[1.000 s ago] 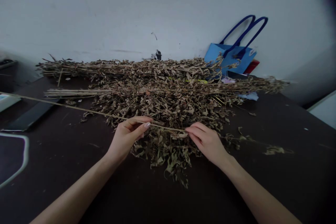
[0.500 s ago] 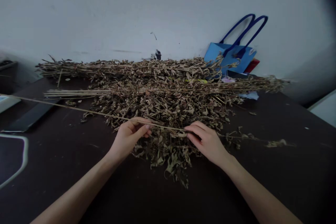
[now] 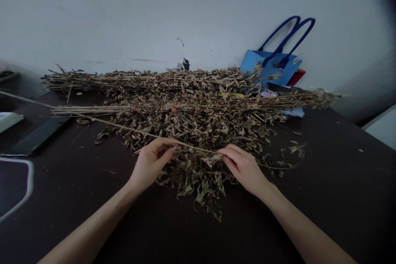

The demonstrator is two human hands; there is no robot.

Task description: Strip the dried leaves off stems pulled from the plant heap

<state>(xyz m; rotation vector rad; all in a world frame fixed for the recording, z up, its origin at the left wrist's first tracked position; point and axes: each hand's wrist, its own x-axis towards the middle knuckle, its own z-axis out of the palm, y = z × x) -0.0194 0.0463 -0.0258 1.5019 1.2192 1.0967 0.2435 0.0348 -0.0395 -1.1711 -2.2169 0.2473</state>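
Note:
A long, thin dried plant stalk slants across the view from the far left down to my hands. My left hand is closed on it, thumb and fingers together, with the stalk running along the index finger. My right hand pinches the same stalk farther right, near a few curled leaves. Beyond the right hand its leafy, thin end sticks out and curls upward. Under and between both hands lies a heap of loose crumpled dry leaves.
Behind are bundles of dried leafy stalks along the wall. A blue bag with dark blue handles leans at the back right. On the dark table's left are a flat black object, a white box and a white cord.
The stalk's left part has swung upward, so it slopes more steeply. Its leafy right end has drawn in leftward and bent up. Both hands stay nearly in place.

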